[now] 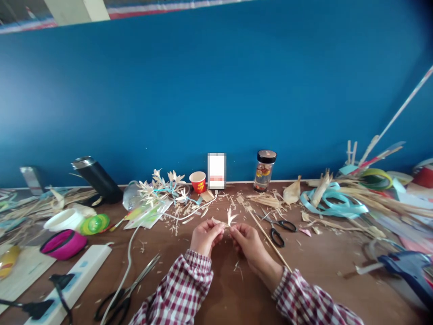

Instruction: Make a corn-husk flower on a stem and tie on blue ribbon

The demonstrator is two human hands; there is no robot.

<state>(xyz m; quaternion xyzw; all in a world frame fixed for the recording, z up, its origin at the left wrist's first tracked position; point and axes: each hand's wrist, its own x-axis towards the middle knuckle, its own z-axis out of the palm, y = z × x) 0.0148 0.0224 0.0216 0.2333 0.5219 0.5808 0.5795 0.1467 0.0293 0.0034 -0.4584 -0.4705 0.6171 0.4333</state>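
My left hand (207,235) and my right hand (246,240) meet low over the middle of the table, fingertips nearly touching. Between the right thumb and fingers is pinched the base of a small pale flower (230,217) with pointed petals, which looks made of dried husk. A pale strip (216,221) shows at the left fingertips, its far end hidden by the fingers. Beside the right hand lies a thin stick (270,243), slanting toward the right sleeve. Black-handled scissors (280,229) rest just beyond it.
Finished-looking husk flowers (165,185) stand at the back, near a red paper cup (198,181) and a lidded jar (265,170). At left are larger scissors (126,293), a power strip (77,280) and a tumbler (98,178). A blue glue gun (402,266) lies right, near blue ribbon (333,203).
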